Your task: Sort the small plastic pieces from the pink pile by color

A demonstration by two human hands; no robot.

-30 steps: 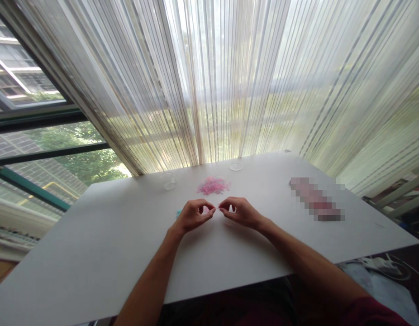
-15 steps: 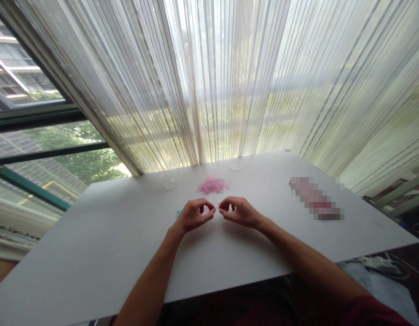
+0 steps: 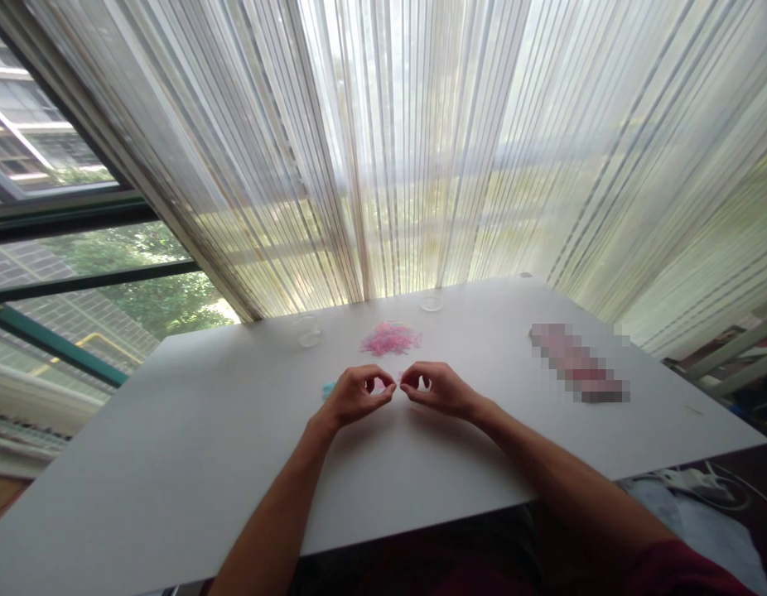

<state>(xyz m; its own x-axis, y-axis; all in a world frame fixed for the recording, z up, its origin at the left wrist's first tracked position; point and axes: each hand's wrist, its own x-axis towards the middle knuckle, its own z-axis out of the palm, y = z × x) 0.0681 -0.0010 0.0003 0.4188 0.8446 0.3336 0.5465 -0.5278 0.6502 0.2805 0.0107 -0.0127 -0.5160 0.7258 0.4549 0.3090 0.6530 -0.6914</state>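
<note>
Fingertip gap slightly narrower than in the earlier frame. Near edge of white table (image 3: 172,463) passes beneath two forearms; surface extends widely leftward. Two hands: left hand (image 3: 351,396), right hand (image 3: 444,387), each pinched thumb-to-finger; contents cannot be told. One teal item (image 3: 327,389), partly hidden behind left. Beyond: one pink pile (image 3: 391,339); one pixelated item (image 3: 579,364), right; one clear container (image 3: 308,333); one clear disc (image 3: 431,310) near far edge; sheer curtain (image 3: 408,149).
</note>
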